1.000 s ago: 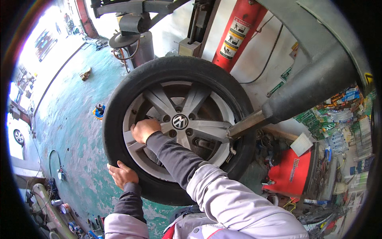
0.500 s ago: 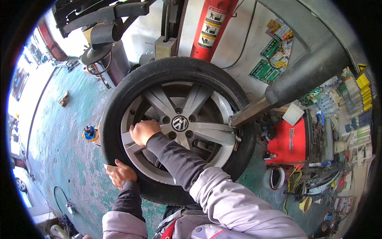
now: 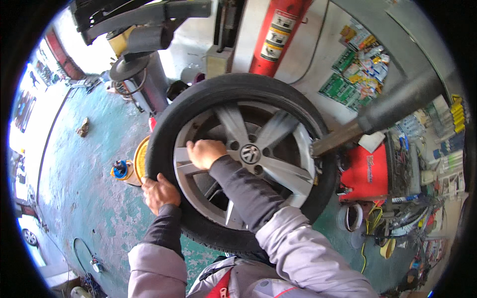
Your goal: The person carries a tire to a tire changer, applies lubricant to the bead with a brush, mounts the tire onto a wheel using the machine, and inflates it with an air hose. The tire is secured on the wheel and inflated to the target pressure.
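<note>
A black tyre on a silver spoked alloy wheel fills the middle, tilted toward me. My right hand is closed on a spoke left of the hub. My left hand grips the tyre's outer edge at lower left, fingers bent over it. A dark steel arm reaches from the upper right to the rim's right edge, where a small metal piece sits. A yellow round object shows behind the tyre's left side.
Behind stand a red cylinder with warning labels and a metal tank. At right are a red case, cables and small packages. A blue-topped container and a rag lie on the worn green floor.
The wheel has turned slightly clockwise and shifted rightward in view. Both hands have moved with it, my left hand up and to the right. More of the yellow object now shows.
</note>
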`<action>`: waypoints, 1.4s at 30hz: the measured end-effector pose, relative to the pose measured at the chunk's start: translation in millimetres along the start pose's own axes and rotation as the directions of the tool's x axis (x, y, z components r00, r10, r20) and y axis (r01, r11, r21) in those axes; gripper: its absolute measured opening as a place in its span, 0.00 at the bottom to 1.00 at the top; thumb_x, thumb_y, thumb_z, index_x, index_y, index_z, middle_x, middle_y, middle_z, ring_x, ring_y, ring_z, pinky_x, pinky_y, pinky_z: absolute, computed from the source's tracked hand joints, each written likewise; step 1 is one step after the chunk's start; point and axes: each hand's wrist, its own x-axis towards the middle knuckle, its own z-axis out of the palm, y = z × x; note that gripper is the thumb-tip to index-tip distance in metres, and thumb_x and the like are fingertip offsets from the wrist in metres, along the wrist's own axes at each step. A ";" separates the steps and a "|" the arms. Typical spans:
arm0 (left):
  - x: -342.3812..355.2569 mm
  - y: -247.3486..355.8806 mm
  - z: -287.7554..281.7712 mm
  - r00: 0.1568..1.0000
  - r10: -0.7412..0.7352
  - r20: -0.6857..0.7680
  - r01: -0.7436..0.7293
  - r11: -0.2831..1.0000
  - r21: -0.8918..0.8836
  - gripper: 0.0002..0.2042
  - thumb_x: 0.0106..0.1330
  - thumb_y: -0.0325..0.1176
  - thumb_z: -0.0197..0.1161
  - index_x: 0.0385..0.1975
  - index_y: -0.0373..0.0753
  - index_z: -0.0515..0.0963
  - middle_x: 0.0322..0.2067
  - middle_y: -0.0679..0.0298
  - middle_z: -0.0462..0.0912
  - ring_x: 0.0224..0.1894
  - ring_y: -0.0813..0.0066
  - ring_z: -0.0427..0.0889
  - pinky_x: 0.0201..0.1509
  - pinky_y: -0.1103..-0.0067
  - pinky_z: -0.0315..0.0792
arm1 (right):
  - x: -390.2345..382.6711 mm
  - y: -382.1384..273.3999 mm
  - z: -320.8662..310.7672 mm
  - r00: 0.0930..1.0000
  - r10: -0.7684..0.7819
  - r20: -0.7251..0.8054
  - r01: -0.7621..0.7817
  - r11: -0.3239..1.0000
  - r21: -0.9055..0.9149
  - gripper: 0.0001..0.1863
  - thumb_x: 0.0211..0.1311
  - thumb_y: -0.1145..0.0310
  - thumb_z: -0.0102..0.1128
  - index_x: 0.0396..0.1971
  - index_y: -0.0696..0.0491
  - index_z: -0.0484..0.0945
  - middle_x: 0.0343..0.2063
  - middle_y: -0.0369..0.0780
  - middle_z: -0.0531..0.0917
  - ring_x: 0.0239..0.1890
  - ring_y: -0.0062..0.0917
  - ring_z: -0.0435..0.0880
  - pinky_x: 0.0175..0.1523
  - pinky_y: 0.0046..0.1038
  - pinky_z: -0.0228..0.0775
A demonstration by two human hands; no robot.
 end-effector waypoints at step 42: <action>185.1 140.1 23.6 0.562 0.827 -0.010 -0.803 0.542 -0.249 0.25 0.80 0.50 0.45 0.69 0.43 0.69 0.62 0.44 0.77 0.64 0.43 0.76 0.68 0.60 0.69 | -280.6 289.7 -16.7 0.464 0.607 -0.645 -0.525 0.775 0.352 0.37 0.80 0.53 0.43 0.67 0.75 0.57 0.66 0.69 0.65 0.71 0.57 0.64 0.76 0.43 0.54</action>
